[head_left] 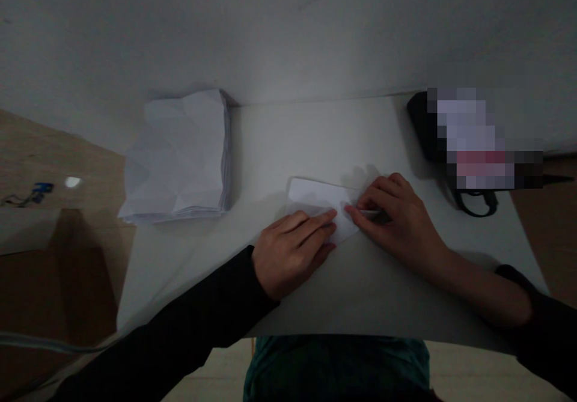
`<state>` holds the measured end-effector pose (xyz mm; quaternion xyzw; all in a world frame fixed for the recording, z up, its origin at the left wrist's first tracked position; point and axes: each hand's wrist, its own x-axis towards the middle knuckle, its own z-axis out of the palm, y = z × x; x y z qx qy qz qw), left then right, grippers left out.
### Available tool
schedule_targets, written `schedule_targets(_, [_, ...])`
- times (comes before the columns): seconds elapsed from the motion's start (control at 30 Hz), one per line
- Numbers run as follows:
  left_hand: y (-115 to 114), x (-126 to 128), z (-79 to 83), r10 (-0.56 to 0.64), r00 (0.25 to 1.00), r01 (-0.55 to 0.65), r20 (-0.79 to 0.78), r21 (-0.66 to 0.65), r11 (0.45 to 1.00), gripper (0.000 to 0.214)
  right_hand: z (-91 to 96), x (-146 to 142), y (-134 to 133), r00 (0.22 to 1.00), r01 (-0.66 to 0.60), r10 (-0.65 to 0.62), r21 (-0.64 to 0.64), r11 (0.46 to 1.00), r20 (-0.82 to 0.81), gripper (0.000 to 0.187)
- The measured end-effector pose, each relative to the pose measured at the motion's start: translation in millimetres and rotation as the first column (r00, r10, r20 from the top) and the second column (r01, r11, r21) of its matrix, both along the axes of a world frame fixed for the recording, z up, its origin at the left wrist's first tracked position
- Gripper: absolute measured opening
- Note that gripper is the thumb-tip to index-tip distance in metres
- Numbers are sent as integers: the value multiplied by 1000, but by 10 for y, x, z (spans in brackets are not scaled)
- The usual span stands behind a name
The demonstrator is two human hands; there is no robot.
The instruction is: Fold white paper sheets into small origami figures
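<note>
Head: white table (pixel 315 137) against wall (pixel 288 35), paper (pixel 315 192) atop

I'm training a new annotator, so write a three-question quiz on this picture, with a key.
1. True or false: the paper stack lies to the left of the small white paper.
2. How many hands touch the small white paper? A) none B) one C) two
3. Fill in the colour: the sleeve on the left arm is ____.

Key: 1. True. 2. C, the left hand and the right hand. 3. Black.
</note>
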<state>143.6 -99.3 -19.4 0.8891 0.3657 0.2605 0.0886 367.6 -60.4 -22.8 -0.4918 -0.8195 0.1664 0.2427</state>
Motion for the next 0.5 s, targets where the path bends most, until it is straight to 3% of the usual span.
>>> schedule_targets(0.27, [4,7,-44,-26,998,28,51,-28,999,19,21,19,-50,997,-1,-14,178,984,80,10])
schedule_targets(0.4, [1,-4,-61,-4,999,5,38,-22,1000,20,42,19,-118,990,-139,121,350,926,73,5])
schedule_targets(0.5, [4,-14,-68,20,999,-20,41,-2,1000,19,38,7,-161,969,-245,237,389,888,69,5])
